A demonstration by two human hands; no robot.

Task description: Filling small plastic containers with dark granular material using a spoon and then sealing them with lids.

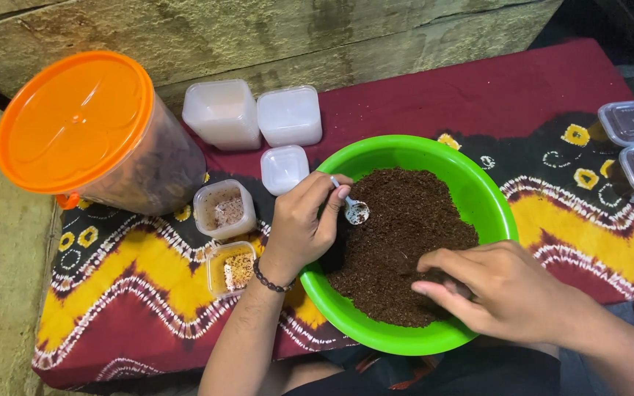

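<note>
Pinched between the thumb and forefinger of the left hand (pixel 299 227), a small white spoon (pixel 354 210) is being held by its handle, bowl tipped slightly down and carrying a few pale specks; the grip is closed firmly on the handle. Just beyond the spoon tip, dark crumbly material (pixel 405 242) is filling a green bowl (pixel 493 198), and the spoon bowl is hovering just over the near-left edge of that heap. The right hand (pixel 500 290) is resting on the material at the opposite side from the grip, fingers loosely curled and partly sunk in; it is gripping no separate object, only pressing into the loose heap. Behind the left wrist, two small open tubs (pixel 225 209) are standing side by side, each holding a pale granular layer, well within reach of the spoon. To do this step well, the spoon is best kept level until it is over the middle of the heap, then tilted gently, so the specks are landing on the material and not on the rim. Farther behind the grip, an orange-lidded jar (pixel 75 121) and closed white tubs (pixel 254 114) are standing on a patterned cloth (pixel 141 293).
</note>
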